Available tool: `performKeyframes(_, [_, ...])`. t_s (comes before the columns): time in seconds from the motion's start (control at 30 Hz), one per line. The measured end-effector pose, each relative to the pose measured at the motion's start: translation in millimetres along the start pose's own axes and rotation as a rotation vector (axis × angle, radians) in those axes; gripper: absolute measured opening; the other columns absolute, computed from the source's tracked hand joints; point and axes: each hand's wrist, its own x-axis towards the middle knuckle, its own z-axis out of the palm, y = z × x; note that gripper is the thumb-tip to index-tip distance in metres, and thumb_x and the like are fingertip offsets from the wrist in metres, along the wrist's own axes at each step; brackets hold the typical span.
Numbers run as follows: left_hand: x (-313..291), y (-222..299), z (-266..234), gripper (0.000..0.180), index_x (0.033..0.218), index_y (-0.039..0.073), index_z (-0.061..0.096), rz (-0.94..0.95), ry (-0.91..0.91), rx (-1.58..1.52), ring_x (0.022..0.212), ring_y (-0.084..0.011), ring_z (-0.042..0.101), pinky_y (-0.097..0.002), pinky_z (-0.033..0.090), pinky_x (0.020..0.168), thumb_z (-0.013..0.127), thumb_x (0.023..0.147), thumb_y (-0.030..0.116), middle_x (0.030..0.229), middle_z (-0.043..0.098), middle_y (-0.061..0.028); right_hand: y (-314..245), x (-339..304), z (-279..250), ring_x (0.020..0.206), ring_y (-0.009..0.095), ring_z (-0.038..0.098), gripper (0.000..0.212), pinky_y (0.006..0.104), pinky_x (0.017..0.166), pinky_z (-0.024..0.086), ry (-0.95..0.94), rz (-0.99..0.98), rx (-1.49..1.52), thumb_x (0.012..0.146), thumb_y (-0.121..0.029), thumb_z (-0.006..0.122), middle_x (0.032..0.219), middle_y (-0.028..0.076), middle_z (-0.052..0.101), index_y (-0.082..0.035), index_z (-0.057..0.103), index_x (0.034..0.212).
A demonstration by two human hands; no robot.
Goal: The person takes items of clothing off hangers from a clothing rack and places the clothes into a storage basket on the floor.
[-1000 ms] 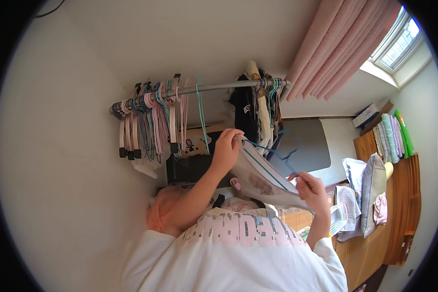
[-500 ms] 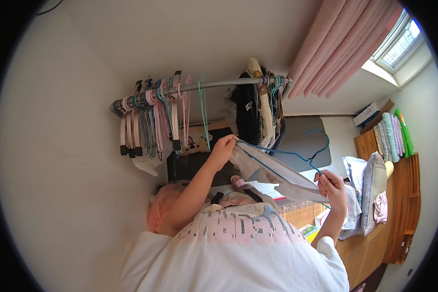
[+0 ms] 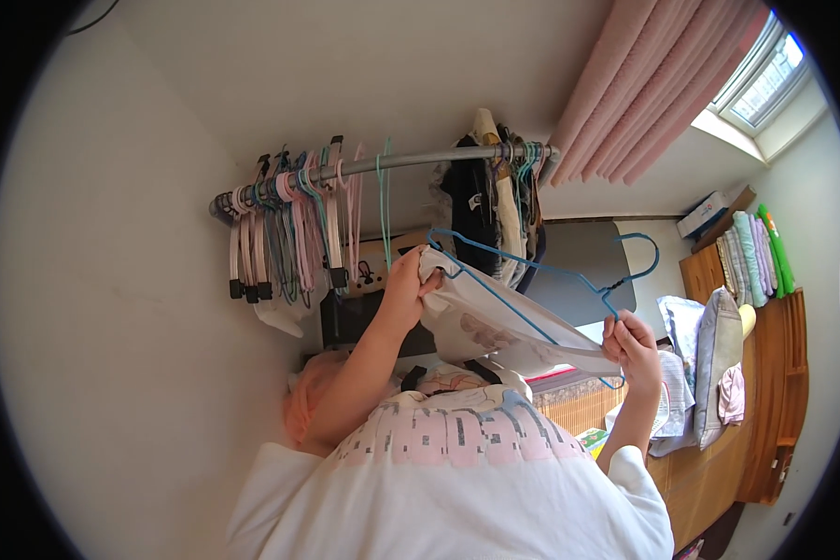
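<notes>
A blue clothes hanger (image 3: 569,273) is held up in front of me, tilted, its hook toward the right. Below and along it stretches a white garment (image 3: 509,322) with a faint print. My left hand (image 3: 409,287) is closed on the garment's left edge, and the hanger's left end pokes out above it. Closed near the base of the hook, my right hand (image 3: 633,345) grips the hanger together with the garment's right edge. The hanger's lower right corner shows below that hand. How far the cloth goes around the hanger is partly hidden.
A metal rail (image 3: 406,161) beyond my hands carries many bare hangers (image 3: 299,224) at left and hung clothes (image 3: 476,205) at right. A pink curtain (image 3: 653,84) hangs by the window. To the right is a bed with a woven mat (image 3: 691,471) and pillows (image 3: 716,369).
The hanger's left end has come up and out of the garment above my left hand. My left hand has shifted slightly left and down; my right hand has risen a little with the hook.
</notes>
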Motion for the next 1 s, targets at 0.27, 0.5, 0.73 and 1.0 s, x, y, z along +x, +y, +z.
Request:
performKeyframes(0.27, [-12.4,17.9,21.1,0.013,0.092,0.005,0.054,-0.079,-0.108,-0.025,0.057,-0.0060,0.039,-0.0225,0.039,0.066,0.051,0.095,0.017,0.078,0.052,0.0001,-3.1,-10.9,4.3,0.053,0.006,0.036,0.022,0.0213,0.050,0.032,0.008,0.062,-0.235,0.099,-0.016,0.046,0.062,-0.003,0.038,0.001,0.054,0.088])
performKeyframes(0.5, [-16.6,3.2,21.1,0.008,0.098,0.006,0.049,0.181,0.011,0.344,0.077,-0.0050,0.053,-0.0211,0.042,0.066,0.054,0.093,0.003,0.084,0.053,0.0005,5.4,-18.4,-27.8,0.053,0.011,0.046,0.022,0.0242,0.051,0.039,-0.191,-0.125,-0.219,0.097,-0.013,0.050,0.062,0.002,0.047,0.003,0.058,0.084])
performKeyframes(0.73, [-28.7,2.2,45.6,0.013,0.100,0.004,0.047,0.226,0.205,0.641,0.057,-0.0098,0.055,-0.0222,0.042,0.050,0.053,0.090,-0.001,0.084,0.055,-0.0047,1.8,-8.0,-7.3,0.054,0.011,0.047,0.023,0.0256,0.051,0.040,-0.471,0.030,-0.166,0.097,-0.011,0.048,0.062,0.002,0.049,0.008,0.061,0.102])
performKeyframes(1.0, [-16.5,-1.2,6.8,0.018,0.107,0.003,0.061,0.611,0.193,1.242,0.054,-0.0087,0.053,-0.0241,0.040,0.050,0.050,0.094,0.009,0.069,0.060,-0.0038,22.0,25.2,46.2,0.060,0.004,0.038,0.020,0.0190,0.053,0.031,0.310,-0.201,-0.492,0.095,-0.006,0.053,0.068,-0.002,0.047,0.003,0.062,0.110])
